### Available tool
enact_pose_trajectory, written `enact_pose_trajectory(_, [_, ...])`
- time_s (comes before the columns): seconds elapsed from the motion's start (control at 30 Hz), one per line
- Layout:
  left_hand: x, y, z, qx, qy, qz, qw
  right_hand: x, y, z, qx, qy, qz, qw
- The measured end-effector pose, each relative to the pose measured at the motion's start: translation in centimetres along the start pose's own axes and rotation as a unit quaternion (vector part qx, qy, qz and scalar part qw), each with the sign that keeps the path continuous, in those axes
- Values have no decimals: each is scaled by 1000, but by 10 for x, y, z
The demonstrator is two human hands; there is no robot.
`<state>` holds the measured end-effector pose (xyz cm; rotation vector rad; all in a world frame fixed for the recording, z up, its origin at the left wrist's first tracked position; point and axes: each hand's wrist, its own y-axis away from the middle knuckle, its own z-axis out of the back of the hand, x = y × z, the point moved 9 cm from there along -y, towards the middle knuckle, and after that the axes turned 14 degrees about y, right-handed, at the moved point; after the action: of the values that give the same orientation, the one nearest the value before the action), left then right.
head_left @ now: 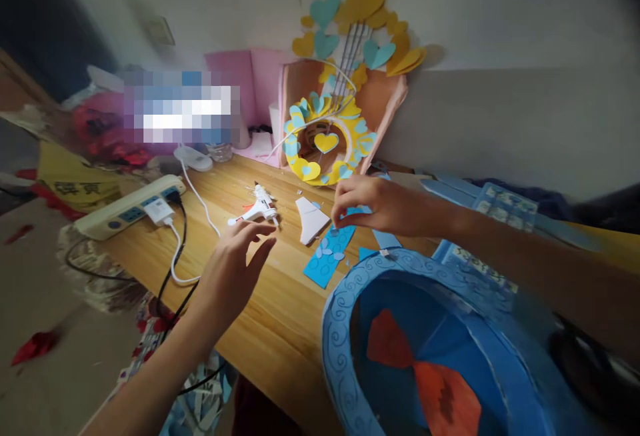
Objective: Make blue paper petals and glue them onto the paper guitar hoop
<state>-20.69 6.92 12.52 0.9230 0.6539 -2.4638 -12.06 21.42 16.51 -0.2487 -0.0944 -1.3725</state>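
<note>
My left hand (235,259) hovers over the wooden desk (270,316), fingers loosely spread and holding nothing, just short of a white hot glue gun (257,209). My right hand (367,204) reaches across to a blue paper strip (327,256) dotted with pale petal shapes, its fingertips pinched down at the strip's upper end. A folded white paper piece (310,219) lies between the glue gun and the strip. A large blue round paper craft (425,343) with a red bow shape inside sits at the near right.
A yellow and blue heart wreath (325,139) leans against the wall at the back. A white power strip (130,208) with plugged cables lies at the desk's left edge. Pink boxes, a blue patterned sheet (505,203) and paper scraps surround the area.
</note>
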Motion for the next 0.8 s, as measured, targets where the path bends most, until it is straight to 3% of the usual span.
enact_pose_trajectory(0.17, [61, -13, 1, -1, -118, 34, 992, 13, -45, -69, 95, -93, 29, 991])
enact_pose_trajectory(0.3, [88, -31, 1, -2, -135, 32, 990, 13, -64, -112, 147, -151, 12, 977])
enact_pose_trajectory(0.4, [97, -40, 6, 4, -127, 27, 992, 0, -68, -120, 152, -168, -24, 974])
enact_pose_trajectory(0.5, [103, -42, 13, 5, -101, 23, 995, -18, -62, -106, 130, -172, -81, 973])
enact_pose_trajectory(0.6, [99, -35, 22, -8, -61, 21, 998, -25, -42, -81, 91, -179, -144, 969])
enact_pose_trajectory(0.67, [84, -25, 26, -19, -19, 17, 999, -16, -20, -71, 90, -215, -172, 957])
enact_pose_trajectory(0.73, [56, -13, 26, -36, 48, 10, 998, 4, 6, -71, 116, -317, -206, 918])
enact_pose_trajectory(0.8, [21, -2, 20, -63, 199, 16, 978, 28, 27, -68, 102, -422, -221, 873])
